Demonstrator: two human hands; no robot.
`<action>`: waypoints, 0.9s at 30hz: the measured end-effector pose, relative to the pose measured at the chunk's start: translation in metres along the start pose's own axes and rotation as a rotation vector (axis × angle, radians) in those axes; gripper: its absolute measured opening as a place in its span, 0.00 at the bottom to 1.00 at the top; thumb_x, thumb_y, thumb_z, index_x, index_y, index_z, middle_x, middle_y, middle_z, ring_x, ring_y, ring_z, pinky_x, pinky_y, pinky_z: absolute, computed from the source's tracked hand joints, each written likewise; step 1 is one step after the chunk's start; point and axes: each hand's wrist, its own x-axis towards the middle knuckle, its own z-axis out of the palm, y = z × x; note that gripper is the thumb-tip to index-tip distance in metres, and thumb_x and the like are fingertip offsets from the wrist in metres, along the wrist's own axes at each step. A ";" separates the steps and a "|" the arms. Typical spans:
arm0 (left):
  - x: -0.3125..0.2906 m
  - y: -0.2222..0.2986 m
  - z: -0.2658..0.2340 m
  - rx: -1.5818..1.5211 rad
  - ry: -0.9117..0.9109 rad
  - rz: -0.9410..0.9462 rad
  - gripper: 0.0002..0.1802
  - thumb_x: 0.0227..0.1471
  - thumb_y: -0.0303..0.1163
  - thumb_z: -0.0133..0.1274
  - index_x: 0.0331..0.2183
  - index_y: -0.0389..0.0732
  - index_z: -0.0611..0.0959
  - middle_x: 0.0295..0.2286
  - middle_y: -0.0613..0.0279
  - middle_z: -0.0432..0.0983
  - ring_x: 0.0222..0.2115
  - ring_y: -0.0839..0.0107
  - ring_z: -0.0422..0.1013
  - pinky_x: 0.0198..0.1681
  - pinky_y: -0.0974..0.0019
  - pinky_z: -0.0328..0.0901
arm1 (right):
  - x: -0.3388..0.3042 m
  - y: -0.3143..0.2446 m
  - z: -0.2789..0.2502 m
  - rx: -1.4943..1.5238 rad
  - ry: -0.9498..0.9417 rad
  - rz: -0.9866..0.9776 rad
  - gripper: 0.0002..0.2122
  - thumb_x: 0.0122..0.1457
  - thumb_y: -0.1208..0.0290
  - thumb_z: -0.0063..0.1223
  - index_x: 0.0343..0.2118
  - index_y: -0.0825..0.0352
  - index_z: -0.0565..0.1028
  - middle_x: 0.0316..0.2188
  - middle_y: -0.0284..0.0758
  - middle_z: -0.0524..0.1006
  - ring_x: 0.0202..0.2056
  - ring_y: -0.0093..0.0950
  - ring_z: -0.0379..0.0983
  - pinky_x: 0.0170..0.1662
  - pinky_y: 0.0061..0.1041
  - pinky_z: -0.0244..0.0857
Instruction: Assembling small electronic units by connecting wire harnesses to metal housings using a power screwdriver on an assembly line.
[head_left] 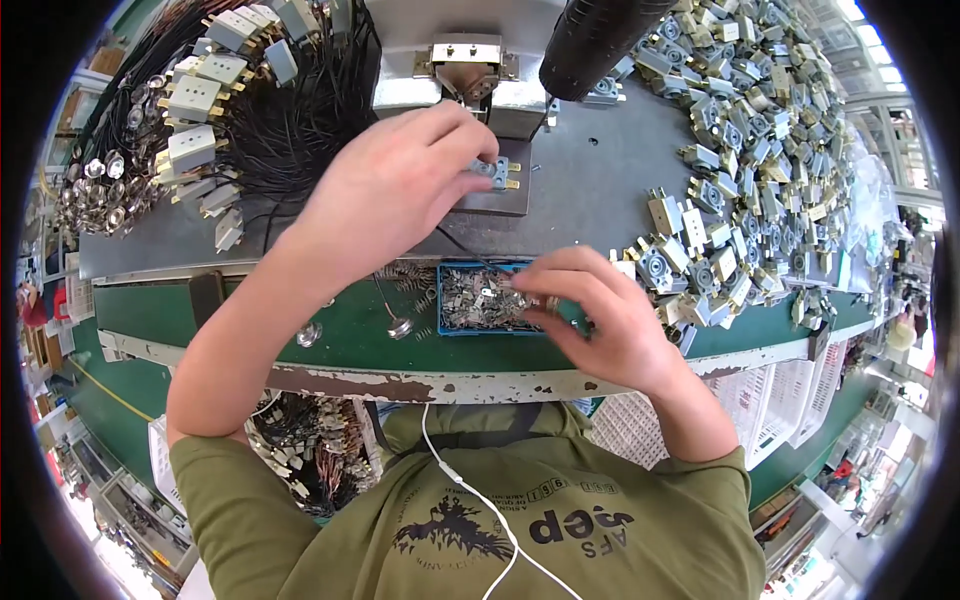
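Observation:
My left hand (pixel 405 170) reaches over the dark metal block below the press. Its thumb and fingers are closed on a small grey plug housing (pixel 497 174) with brass pins pointing right. A thin black cord (pixel 462 244) runs from below that hand towards my right hand (pixel 605 315). The right fingers are bent together at the cord's end, over the right side of a blue tray (pixel 440 300) of small metal parts. Something shiny shows at those fingertips, too covered to name. The press head (pixel 466 62) stands just beyond my left hand.
Black cords with pale plugs (pixel 195 100) lie bundled at the left, beside round metal caps (pixel 112 195). Many grey housings (pixel 740 150) are heaped at the right. A black cylinder (pixel 605 40) juts in above. Springs (pixel 405 275) and a corded metal cap (pixel 399 327) lie near the front edge.

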 end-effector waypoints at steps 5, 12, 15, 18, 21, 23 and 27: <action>-0.029 0.012 -0.010 -0.202 -0.169 0.092 0.11 0.53 0.33 0.63 0.37 0.41 0.81 0.31 0.59 0.77 0.36 0.56 0.75 0.39 0.56 0.70 | 0.005 0.000 -0.010 -0.161 0.138 0.015 0.22 0.51 0.85 0.66 0.51 0.68 0.77 0.40 0.41 0.83 0.42 0.37 0.82 0.44 0.29 0.75; -0.035 0.003 -0.032 -0.130 -0.205 0.103 0.08 0.49 0.27 0.62 0.35 0.40 0.83 0.27 0.58 0.77 0.32 0.55 0.75 0.35 0.55 0.70 | 0.015 0.018 -0.006 0.379 -0.099 0.415 0.14 0.68 0.78 0.53 0.55 0.73 0.70 0.44 0.41 0.81 0.46 0.28 0.80 0.52 0.28 0.73; -0.039 0.002 -0.040 -0.147 -0.181 0.093 0.09 0.49 0.26 0.62 0.35 0.40 0.84 0.28 0.56 0.78 0.32 0.54 0.76 0.36 0.55 0.70 | 0.021 0.016 -0.001 0.641 -0.117 0.466 0.15 0.71 0.75 0.48 0.58 0.74 0.67 0.48 0.46 0.80 0.49 0.32 0.79 0.54 0.30 0.73; -0.041 0.002 -0.051 -0.173 -0.189 0.055 0.09 0.51 0.28 0.61 0.36 0.39 0.84 0.29 0.55 0.79 0.33 0.53 0.76 0.37 0.55 0.71 | 0.028 0.020 0.004 0.852 -0.154 0.473 0.18 0.74 0.71 0.44 0.61 0.74 0.64 0.53 0.51 0.77 0.53 0.36 0.77 0.56 0.34 0.72; -0.041 -0.002 -0.047 -0.228 -0.098 0.074 0.10 0.50 0.27 0.63 0.37 0.39 0.85 0.24 0.58 0.75 0.28 0.57 0.73 0.31 0.56 0.67 | 0.034 0.022 0.010 1.008 -0.172 0.492 0.20 0.75 0.67 0.42 0.64 0.74 0.62 0.56 0.53 0.75 0.55 0.39 0.76 0.57 0.36 0.72; -0.040 -0.003 -0.049 -0.222 -0.108 0.043 0.09 0.51 0.28 0.63 0.37 0.39 0.86 0.25 0.57 0.76 0.29 0.56 0.74 0.32 0.55 0.67 | 0.037 0.023 0.012 1.074 -0.175 0.520 0.21 0.75 0.66 0.41 0.65 0.74 0.60 0.56 0.54 0.75 0.56 0.39 0.75 0.57 0.37 0.72; -0.036 -0.001 -0.048 -0.217 -0.082 0.051 0.08 0.52 0.27 0.62 0.36 0.38 0.86 0.26 0.56 0.78 0.31 0.55 0.75 0.34 0.57 0.69 | 0.038 0.012 0.012 0.846 -0.009 0.480 0.20 0.75 0.69 0.41 0.64 0.75 0.63 0.55 0.50 0.76 0.55 0.36 0.76 0.56 0.35 0.73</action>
